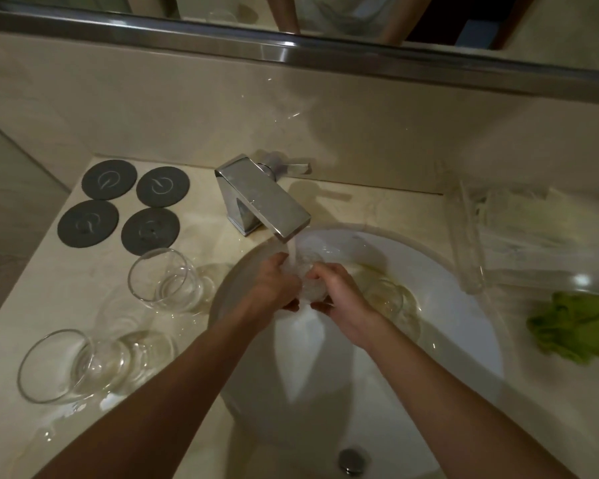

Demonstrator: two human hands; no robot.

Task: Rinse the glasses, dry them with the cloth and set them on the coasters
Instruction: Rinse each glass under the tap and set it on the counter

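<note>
Glasses, clear, rounded, stemless: one (310, 278) sits between our hands under the stream from the angular chrome tap (261, 198), over the white oval basin (464, 305), so the water runs through it and drains away. Our left hand (274, 285) and right hand (339, 295) both curl round it, turning it in the flow by our judgement. Two more lie on their sides on the wet cream stone counter (32, 305), one nearer the basin (166, 280), one nearer us (73, 366). Four dark grey round coasters (123, 205) wait bare at the back left. Crumpled green cloth (574, 326) lies to the right, cut off by the frame edge. Held glass blurred by water; another glass may rest in the basin, unclear.
</note>
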